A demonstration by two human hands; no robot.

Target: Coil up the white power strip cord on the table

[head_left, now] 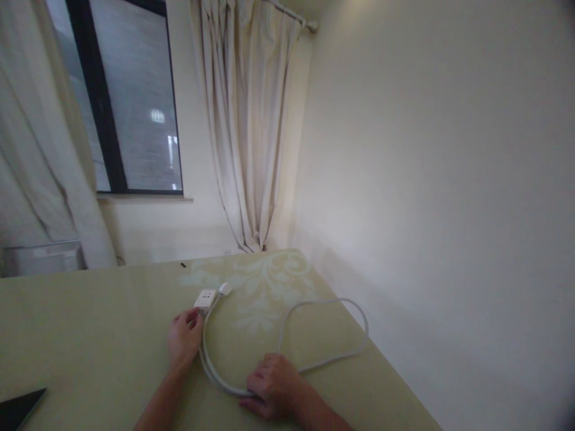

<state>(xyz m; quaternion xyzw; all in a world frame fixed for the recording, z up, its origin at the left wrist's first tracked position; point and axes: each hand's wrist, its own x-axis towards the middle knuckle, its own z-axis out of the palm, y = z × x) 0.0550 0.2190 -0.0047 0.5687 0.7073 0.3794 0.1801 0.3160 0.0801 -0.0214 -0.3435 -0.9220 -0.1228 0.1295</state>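
A small white power strip (206, 297) with socket holes lies on the table. At its near end the fingers of my left hand (185, 336) are closed, pinching it where the cord comes out. Just right of the strip rests the white plug (224, 289). From both, the pale grey cord (210, 363) curves towards me in strands that run close together. My right hand (274, 386) is wrapped around these strands near the front of the table. Beyond it, a loose loop of the same cord spreads right, reaching over the table's right edge.
The pale green table (112, 335) has a leaf pattern at its far right corner. A tiny dark object (183, 264) sits near the far edge, and a dark flat item (20, 408) at the near left. A white wall (449, 209) stands along the right; curtains (251, 120) hang behind.
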